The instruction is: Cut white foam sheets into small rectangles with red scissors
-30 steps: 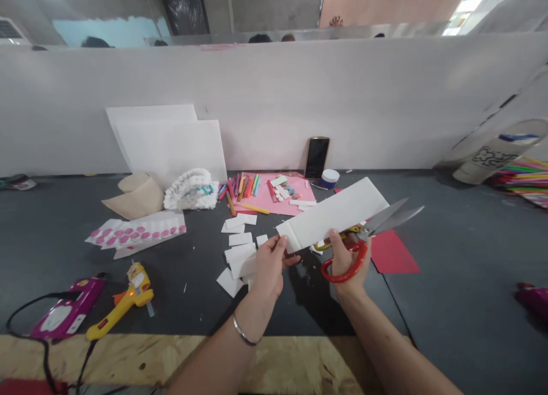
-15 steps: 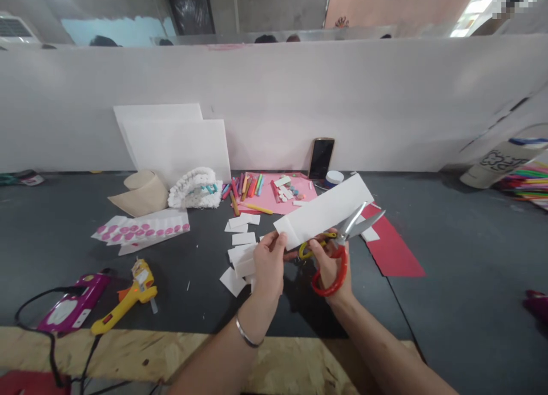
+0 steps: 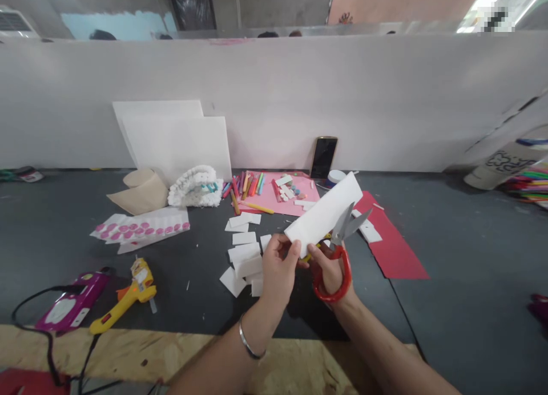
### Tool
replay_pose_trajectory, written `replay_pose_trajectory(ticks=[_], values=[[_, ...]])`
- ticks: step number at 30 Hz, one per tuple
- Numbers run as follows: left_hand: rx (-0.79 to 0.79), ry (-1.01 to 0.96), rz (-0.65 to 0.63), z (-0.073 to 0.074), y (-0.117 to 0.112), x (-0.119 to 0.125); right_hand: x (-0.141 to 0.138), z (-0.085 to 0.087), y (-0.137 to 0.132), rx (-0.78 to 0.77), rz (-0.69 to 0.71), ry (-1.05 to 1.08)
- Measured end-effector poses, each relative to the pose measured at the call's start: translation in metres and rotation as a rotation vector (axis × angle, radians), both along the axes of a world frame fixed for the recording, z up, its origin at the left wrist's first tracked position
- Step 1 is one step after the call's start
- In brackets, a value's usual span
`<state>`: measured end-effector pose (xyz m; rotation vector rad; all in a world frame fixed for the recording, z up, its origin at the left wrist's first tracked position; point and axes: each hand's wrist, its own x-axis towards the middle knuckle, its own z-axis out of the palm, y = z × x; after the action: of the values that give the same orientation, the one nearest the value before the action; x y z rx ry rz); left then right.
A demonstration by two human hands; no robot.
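Note:
My left hand (image 3: 279, 269) pinches the near end of a white foam strip (image 3: 323, 215), which slants up and to the right. My right hand (image 3: 329, 269) grips red-handled scissors (image 3: 336, 275) through their loops. Their steel blades (image 3: 346, 226) stand slightly apart, right beside the strip's edge. A bit of yellow shows between my hands, and its object is mostly hidden. Several cut white foam pieces (image 3: 244, 258) lie on the dark table (image 3: 192, 303) just left of my left hand.
A red sheet (image 3: 389, 241) lies right of the scissors, and a pink sheet (image 3: 295, 195) holds crayons and small pieces behind them. A yellow glue gun (image 3: 124, 298) and a magenta device (image 3: 71, 309) sit front left. A phone (image 3: 323, 157) leans against the white wall (image 3: 274, 98).
Both hands have moved closer together. The strip now tilts more steeply and looks shorter, and the scissors have turned more upright, with their blades nearer its edge.

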<state>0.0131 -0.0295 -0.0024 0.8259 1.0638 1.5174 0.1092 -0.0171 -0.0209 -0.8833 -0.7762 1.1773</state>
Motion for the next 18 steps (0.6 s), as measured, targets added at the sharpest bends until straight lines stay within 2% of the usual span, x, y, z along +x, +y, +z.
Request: replay_pose_trajectory(ticks=[6, 10, 18], values=[[0.012, -0.092, -0.209, 0.006, 0.007, -0.01, 0.009, 0.004, 0.004, 0.003, 0.068, 0.086], [0.023, -0.076, -0.22, 0.007, 0.01, -0.011, 0.012, 0.006, 0.006, 0.031, 0.105, 0.081], [0.061, -0.048, -0.247, 0.0, 0.011, -0.011, 0.014, 0.006, 0.006, 0.056, 0.05, 0.103]])
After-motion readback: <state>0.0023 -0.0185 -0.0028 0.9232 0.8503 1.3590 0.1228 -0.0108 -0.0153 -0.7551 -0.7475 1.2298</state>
